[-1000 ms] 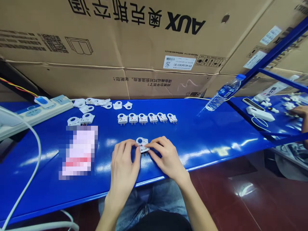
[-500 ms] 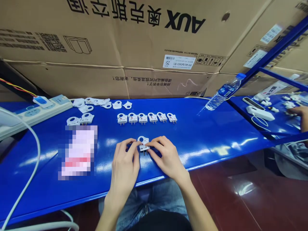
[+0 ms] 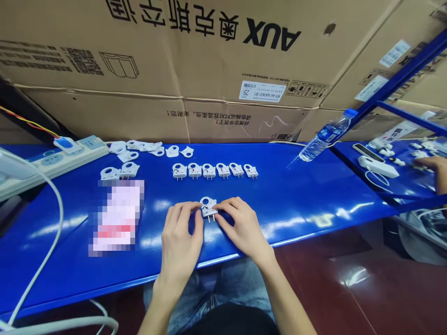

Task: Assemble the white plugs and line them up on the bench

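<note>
Between my hands, near the front of the blue tabletop, is a white two-pin plug housing point(image 3: 208, 205) with a ring at its top and its pins towards me. My left hand point(image 3: 183, 232) grips its left edge between thumb and fingers. From the right, my right hand point(image 3: 240, 225) pinches the other edge. Small dark and reddish details show on the upper face; they are too small to make out. Behind it stands a row of several similar plug housings point(image 3: 209, 171), pins facing me.
Two more plugs point(image 3: 129, 170) and several loose white ring-shaped covers point(image 3: 172, 151) lie to the left, by a power strip point(image 3: 52, 160). A pixelated pink item point(image 3: 120, 216) is nearer. A water bottle point(image 3: 326, 136) leans back right; another person's hand point(image 3: 433, 164) is beyond the blue frame point(image 3: 408, 114).
My fingertips have moved off the plug's face to its sides, uncovering more of it. The plug stays in nearly the same place; the view has shifted slightly.
</note>
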The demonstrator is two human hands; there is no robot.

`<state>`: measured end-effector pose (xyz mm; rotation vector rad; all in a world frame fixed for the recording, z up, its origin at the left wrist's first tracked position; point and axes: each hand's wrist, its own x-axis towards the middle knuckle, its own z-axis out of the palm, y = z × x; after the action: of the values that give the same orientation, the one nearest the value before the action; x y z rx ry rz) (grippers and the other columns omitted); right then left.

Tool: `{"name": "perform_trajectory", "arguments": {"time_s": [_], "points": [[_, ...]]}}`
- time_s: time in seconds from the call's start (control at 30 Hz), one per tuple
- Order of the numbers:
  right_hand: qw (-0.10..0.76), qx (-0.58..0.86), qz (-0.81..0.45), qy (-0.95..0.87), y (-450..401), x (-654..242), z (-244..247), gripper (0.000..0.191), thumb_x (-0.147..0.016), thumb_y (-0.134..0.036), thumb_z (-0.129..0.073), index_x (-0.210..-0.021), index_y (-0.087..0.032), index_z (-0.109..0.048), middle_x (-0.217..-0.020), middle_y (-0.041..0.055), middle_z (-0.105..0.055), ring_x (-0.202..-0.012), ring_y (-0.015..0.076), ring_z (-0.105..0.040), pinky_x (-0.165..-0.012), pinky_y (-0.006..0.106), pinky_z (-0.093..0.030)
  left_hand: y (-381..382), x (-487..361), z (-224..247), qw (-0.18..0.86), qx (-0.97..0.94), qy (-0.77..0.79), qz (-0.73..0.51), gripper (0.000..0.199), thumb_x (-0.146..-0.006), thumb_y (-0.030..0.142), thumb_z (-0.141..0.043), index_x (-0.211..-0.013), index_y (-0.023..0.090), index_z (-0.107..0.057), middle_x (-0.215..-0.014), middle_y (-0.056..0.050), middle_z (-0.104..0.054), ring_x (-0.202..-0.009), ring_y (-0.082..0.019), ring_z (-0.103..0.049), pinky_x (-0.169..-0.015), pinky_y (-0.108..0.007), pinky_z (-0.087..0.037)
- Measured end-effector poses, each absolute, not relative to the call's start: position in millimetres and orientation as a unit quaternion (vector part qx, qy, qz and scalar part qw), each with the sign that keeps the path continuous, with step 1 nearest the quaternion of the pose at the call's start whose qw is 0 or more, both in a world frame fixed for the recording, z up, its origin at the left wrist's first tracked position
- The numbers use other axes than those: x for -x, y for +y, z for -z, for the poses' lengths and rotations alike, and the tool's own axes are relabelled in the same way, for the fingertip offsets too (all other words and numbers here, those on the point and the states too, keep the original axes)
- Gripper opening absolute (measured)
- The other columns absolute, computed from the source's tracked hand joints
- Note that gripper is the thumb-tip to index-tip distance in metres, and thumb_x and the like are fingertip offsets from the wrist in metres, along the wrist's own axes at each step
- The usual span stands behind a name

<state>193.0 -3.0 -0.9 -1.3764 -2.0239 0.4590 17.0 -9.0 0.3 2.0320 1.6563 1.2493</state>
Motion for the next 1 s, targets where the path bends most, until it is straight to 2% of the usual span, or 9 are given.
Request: {"name": "perform_trajectory", "arguments": {"time_s": [0.1,0.23,0.4,0.5,0.6,0.7,0.8,0.9,1.0], "points": [[0.301,0.527,-0.176,-0.775,-1.8,-190.8,0.1,0.014,-0.104,-0.025,-0.063,-0.116,-0.025,-0.072,-0.11,0.0037,-0.074,-0.103,0.0221,-0.067,-0.095,0.039,-0.05,-9.5,-17.4,-0.1,0.14,-0.677,0.573,-0.441,0.012,-0.102,0.026,-0.054,-0.107,0.022,-0.064,-0.097,-0.003,-0.066,-0.085,-0.017,-0.064,-0.081,-0.033,-0.054],[0.312,0.521,-0.198,-0.769,7.5,-186.8,-7.3,0.013,-0.103,-0.026,-0.064,-0.113,-0.025,-0.072,-0.108,0.0032,-0.072,-0.102,0.0201,-0.067,-0.09,0.034,-0.052,-12.2,-17.6,-1.7,0.128,-0.6,0.621,-0.488,0.017,-0.096,0.031,-0.062,-0.11,0.021,-0.06,-0.088,0.0,-0.06,-0.072,-0.015,-0.059,-0.069,-0.028,-0.052],[0.344,0.47,-0.174,-0.794,50.9,-163.9,-29.2,0.015,-0.102,-0.025,-0.064,-0.113,-0.022,-0.074,-0.106,0.0029,-0.071,-0.102,0.0177,-0.066,-0.091,0.031,-0.052,-15.0,-17.3,-4.3,0.112,-0.56,0.629,-0.527,0.016,-0.094,0.033,-0.063,-0.104,0.021,-0.059,-0.077,0.004,-0.055,-0.062,-0.013,-0.054,-0.064,-0.027,-0.05],[0.33,0.429,-0.165,-0.824,85.7,-135.6,-39.6,0.015,-0.1,-0.025,-0.068,-0.113,-0.021,-0.075,-0.108,0.0033,-0.068,-0.104,0.0171,-0.063,-0.095,0.03,-0.05,-13.7,-16.7,-5.3,0.12,-0.564,0.63,-0.52,0.013,-0.093,0.031,-0.061,-0.1,0.022,-0.057,-0.069,0.006,-0.049,-0.059,-0.013,-0.05,-0.062,-0.026,-0.046],[0.307,0.43,-0.14,-0.838,113.3,-104.9,-39.7,0.02,-0.104,-0.03,-0.063,-0.119,-0.022,-0.073,-0.11,0.0037,-0.067,-0.11,0.0183,-0.06,-0.096,0.03,-0.049,-12.3,-15.8,-5.9,0.139,-0.564,0.64,-0.502,0.01,-0.092,0.03,-0.059,-0.099,0.023,-0.055,-0.066,0.007,-0.047,-0.057,-0.013,-0.049,-0.061,-0.027,-0.044],[0.242,0.462,-0.1,-0.847,128.2,-82.3,-30.6,0.024,-0.107,-0.034,-0.057,-0.123,-0.023,-0.071,-0.116,0.0055,-0.066,-0.113,0.0199,-0.059,-0.094,0.031,-0.049,-12.2,-14.6,-5.0,0.155,-0.561,0.646,-0.494,0.01,-0.092,0.031,-0.057,-0.098,0.024,-0.053,-0.066,0.007,-0.046,-0.057,-0.015,-0.048,-0.062,-0.028,-0.043],[0.195,0.479,-0.075,-0.853,133.0,-71.3,-19.3,0.022,-0.106,-0.032,-0.058,-0.118,-0.022,-0.073,-0.119,0.0078,-0.066,-0.114,0.0235,-0.058,-0.09,0.033,-0.051,-12.6,-13.3,-2.9,0.168,-0.574,0.64,-0.483,0.009,-0.093,0.03,-0.054,-0.099,0.025,-0.051,-0.066,0.008,-0.044,-0.058,-0.015,-0.048,-0.063,-0.029,-0.042],[0.189,0.482,-0.06,-0.853,132.9,-68.2,-12.0,0.021,-0.105,-0.029,-0.058,-0.116,-0.021,-0.073,-0.12,0.0097,-0.066,-0.115,0.0255,-0.057,-0.088,0.034,-0.052,-12.8,-12.3,-1.2,0.174,-0.591,0.632,-0.47,0.009,-0.094,0.029,-0.053,-0.101,0.025,-0.051,-0.067,0.008,-0.043,-0.059,-0.015,-0.048,-0.065,-0.028,-0.041],[0.19,0.478,-0.045,-0.856,130.0,-69.4,-10.5,0.024,-0.104,-0.029,-0.058,-0.124,-0.022,-0.07,-0.123,0.009,-0.066,-0.116,0.0252,-0.057,-0.087,0.034,-0.053,-12.7,-12.0,-0.4,0.176,-0.596,0.633,-0.462,0.009,-0.094,0.028,-0.052,-0.102,0.025,-0.051,-0.067,0.008,-0.043,-0.06,-0.015,-0.049,-0.065,-0.027,-0.04]]}}
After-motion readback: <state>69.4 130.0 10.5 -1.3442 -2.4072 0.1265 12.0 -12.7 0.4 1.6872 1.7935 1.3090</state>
